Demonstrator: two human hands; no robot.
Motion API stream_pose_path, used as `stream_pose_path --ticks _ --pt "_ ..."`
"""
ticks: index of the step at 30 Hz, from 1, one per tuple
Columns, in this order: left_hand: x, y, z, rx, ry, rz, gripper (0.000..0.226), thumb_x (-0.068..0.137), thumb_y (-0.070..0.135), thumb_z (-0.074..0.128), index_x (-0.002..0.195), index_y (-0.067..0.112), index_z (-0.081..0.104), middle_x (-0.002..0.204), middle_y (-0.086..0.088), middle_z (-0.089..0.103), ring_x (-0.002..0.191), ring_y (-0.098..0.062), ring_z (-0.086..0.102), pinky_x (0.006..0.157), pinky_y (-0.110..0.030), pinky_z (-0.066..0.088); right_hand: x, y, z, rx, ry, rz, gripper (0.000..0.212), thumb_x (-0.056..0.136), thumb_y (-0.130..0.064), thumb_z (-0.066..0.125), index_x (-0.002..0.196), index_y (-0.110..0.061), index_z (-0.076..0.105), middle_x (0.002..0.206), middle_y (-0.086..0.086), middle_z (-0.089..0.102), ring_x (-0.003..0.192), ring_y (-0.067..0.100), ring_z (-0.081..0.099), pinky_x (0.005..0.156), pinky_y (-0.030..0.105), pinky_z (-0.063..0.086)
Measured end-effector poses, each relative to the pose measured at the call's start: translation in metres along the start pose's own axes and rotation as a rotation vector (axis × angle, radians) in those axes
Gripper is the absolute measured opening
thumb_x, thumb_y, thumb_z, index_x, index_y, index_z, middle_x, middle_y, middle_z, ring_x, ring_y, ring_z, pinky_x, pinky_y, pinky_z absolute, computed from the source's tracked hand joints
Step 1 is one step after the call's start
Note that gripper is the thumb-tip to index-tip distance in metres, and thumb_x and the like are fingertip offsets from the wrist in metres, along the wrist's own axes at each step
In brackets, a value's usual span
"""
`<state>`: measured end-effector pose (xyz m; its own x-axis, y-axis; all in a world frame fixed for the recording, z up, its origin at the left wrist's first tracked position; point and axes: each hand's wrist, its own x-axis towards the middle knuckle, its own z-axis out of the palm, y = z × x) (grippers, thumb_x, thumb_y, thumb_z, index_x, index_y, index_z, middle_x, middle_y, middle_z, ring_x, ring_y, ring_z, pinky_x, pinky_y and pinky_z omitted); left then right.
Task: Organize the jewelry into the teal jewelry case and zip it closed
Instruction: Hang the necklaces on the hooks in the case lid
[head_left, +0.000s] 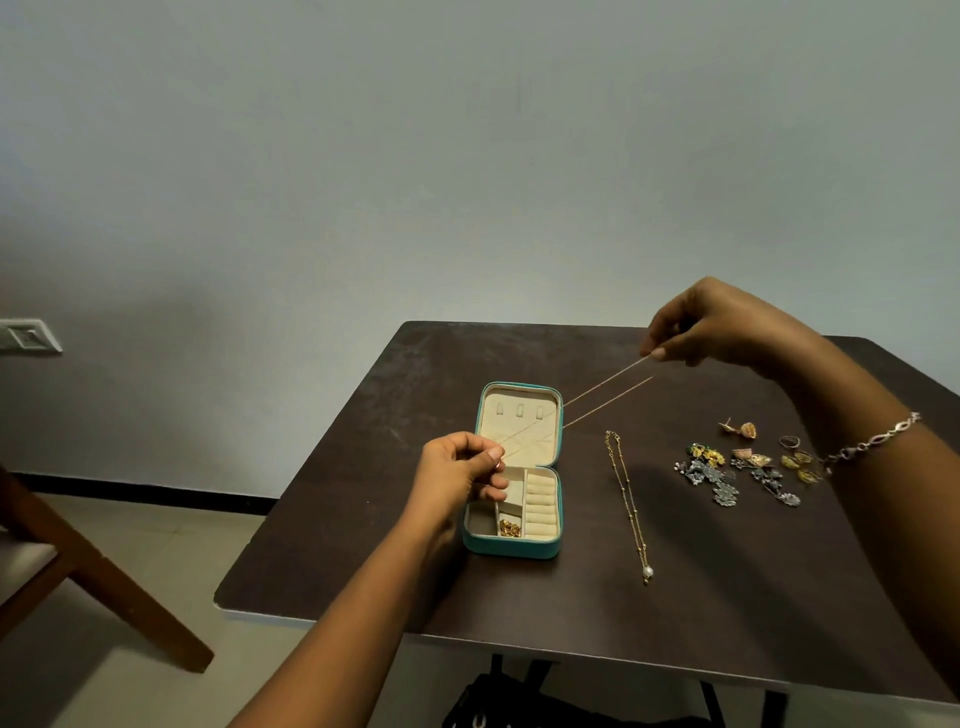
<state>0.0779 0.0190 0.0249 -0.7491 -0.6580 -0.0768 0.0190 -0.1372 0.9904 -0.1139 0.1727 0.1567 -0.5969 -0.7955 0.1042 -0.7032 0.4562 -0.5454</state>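
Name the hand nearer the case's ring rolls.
Left. The left hand, pinching the thin chain, is just beside the ring rolls; the right hand is raised far right.

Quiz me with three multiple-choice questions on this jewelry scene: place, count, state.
1. Where does the pearl necklace lie? A) inside the teal case B) on the table right of the case C) on the floor
2. How many hook tabs does the case show? A) three B) one C) six
3. How is the thin gold chain held? A) coiled in one palm B) lying loose C) stretched between left hand and right hand
Key: 1B, it lies beside the case; 2A, three tabs in a row; 3C, both hands pinch it.
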Motion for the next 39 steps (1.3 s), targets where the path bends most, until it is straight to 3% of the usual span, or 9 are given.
stream_pose_path --ticks 9,15,21,25,28,30,33,36,39 --pt "-0.01 -0.015 0.028 0.174 -0.052 0.168 0.023 0.082 -0.007 0.06 0.072 0.008 0.046 0.062 -0.013 0.055 0.04 -0.012 0.052 0.038 -0.021 0.045 0.004 0.023 -0.017 0.099 0.103 0.052 0.012 0.08 0.003 0.064 0.079 -0.008 0.069 0.074 0.007 0.062 0.068 0.016 0.055 0.058 0.023 0.047" --pt "-0.022 -0.034 0.053 0.494 -0.144 0.355 0.023 0.082 0.003 0.064 0.071 0.021 0.055 0.061 0.002 0.06 0.05 -0.003 0.053 0.051 -0.018 0.045 0.009 0.048 -0.02 0.043 0.12 0.025 0.029 0.079 0.012 0.058 0.075 -0.015 0.069 0.088 0.016 0.067 0.084 0.019 0.056 0.08 0.039 0.051" --pt "-0.033 -0.043 0.082 0.594 -0.23 0.421 0.02 0.084 0.008 0.062 0.075 0.026 0.061 0.061 0.013 0.057 0.052 0.0 0.054 0.052 -0.012 0.043 0.018 0.064 -0.013 0.057 0.179 0.05 0.015 0.082 0.005 0.059 0.085 -0.006 0.068 0.081 0.012 0.064 0.073 0.017 0.059 0.071 0.031 0.053" --pt "-0.038 -0.053 0.101 0.557 -0.254 0.395 0.018 0.081 0.008 0.065 0.076 0.025 0.062 0.058 0.011 0.056 0.052 -0.002 0.053 0.057 -0.021 0.047 0.021 0.074 -0.006 0.247 0.177 0.091 0.016 0.083 0.012 0.054 0.084 0.0 0.065 0.075 0.013 0.062 0.071 0.023 0.065 0.059 0.021 0.057" --pt "-0.039 -0.062 0.115 0.602 -0.266 0.423 0.012 0.079 0.008 0.067 0.088 0.016 0.066 0.067 0.015 0.056 0.06 -0.002 0.054 0.067 -0.025 0.049 0.022 0.083 -0.004 0.244 0.207 0.103 0.013 0.082 0.011 0.056 0.088 0.004 0.066 0.074 0.011 0.063 0.067 0.02 0.064 0.06 0.02 0.056" --pt "-0.04 -0.067 0.117 0.643 -0.266 0.47 0.015 0.081 0.006 0.064 0.094 0.013 0.066 0.074 0.01 0.06 0.064 0.0 0.054 0.07 -0.019 0.047 0.025 0.083 -0.001 0.195 0.226 0.089 0.012 0.082 0.008 0.059 0.089 0.002 0.066 0.077 0.012 0.065 0.066 0.018 0.063 0.062 0.02 0.056" --pt "-0.043 -0.073 0.124 0.795 -0.203 0.701 0.014 0.08 0.016 0.056 0.093 0.018 0.062 0.082 0.0 0.068 0.071 -0.008 0.059 0.065 -0.016 0.043 0.028 0.087 0.004 0.065 0.231 0.04 0.012 0.08 0.006 0.063 0.089 -0.001 0.068 0.084 0.016 0.068 0.071 0.023 0.066 0.07 0.028 0.056" --pt "-0.043 -0.085 0.131 1.012 -0.054 1.094 0.003 0.077 0.022 0.052 0.077 0.02 0.054 0.064 0.002 0.061 0.058 -0.013 0.054 0.049 -0.024 0.041 0.033 0.094 0.012 -0.047 0.204 -0.009 0.015 0.079 0.007 0.064 0.089 -0.002 0.069 0.088 0.015 0.07 0.073 0.02 0.066 0.077 0.031 0.055" --pt "-0.048 -0.085 0.137 1.147 0.126 1.213 0.009 0.073 0.017 0.059 0.064 0.021 0.06 0.064 0.004 0.057 0.066 -0.014 0.045 0.045 -0.025 0.034 0.039 0.1 0.02 -0.156 0.175 -0.058 0.021 0.078 0.011 0.061 0.091 -0.003 0.07 0.091 0.013 0.071 0.077 0.016 0.064 0.075 0.025 0.051"
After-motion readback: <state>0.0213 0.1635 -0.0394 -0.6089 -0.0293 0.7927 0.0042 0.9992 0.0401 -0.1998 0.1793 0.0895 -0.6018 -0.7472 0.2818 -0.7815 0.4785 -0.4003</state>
